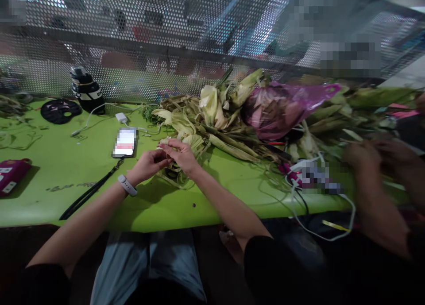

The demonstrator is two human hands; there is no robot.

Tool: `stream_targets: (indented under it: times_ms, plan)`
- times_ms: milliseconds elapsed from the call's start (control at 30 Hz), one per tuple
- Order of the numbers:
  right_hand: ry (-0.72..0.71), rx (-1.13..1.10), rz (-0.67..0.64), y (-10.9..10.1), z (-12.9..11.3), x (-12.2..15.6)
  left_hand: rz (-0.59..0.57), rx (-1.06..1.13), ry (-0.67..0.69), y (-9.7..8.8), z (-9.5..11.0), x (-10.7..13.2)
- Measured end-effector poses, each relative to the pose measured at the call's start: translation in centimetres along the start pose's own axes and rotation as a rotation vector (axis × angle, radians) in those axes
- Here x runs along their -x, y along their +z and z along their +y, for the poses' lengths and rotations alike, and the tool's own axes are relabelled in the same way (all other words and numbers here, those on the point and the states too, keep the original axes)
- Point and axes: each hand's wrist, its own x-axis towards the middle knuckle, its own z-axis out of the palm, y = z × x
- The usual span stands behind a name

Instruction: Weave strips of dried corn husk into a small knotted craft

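Both my hands meet over the green table (pixel 99 198), fingertips pinched close together around a pale piece of corn husk (pixel 164 142). My left hand (pixel 149 165), with a light wristband (pixel 127 185), comes in from the left with its fingers closed. From the right, my right hand (pixel 182 156) bends its fingers over the same spot. Fingers hide most of the piece. Thin husk strips (pixel 175 179) lie on the table beneath my hands. Just behind is a large heap of green and dry corn husks (pixel 229 143).
A lit phone (pixel 125 142) with a black strap lies left of my hands, near a white cable (pixel 89 114). A dark bottle (pixel 86 90) stands behind. A pink plastic bag (pixel 275 110) rests on the husks. At right, a co-worker's hands (pixel 365 156) are near a power strip (pixel 299 174).
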Motion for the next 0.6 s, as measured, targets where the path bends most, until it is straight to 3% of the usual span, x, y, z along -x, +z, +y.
stream_targets:
  times_ms: [433, 600]
  plan:
    - [-0.071, 0.082, -0.043, 0.0, -0.7, 0.4, -0.090, 0.056, -0.064, 0.5, -0.7, -0.1]
    - [0.134, 0.069, -0.092, -0.8, -1.1, -0.1, -0.068, 0.263, -0.171, 0.0, -0.6, 0.0]
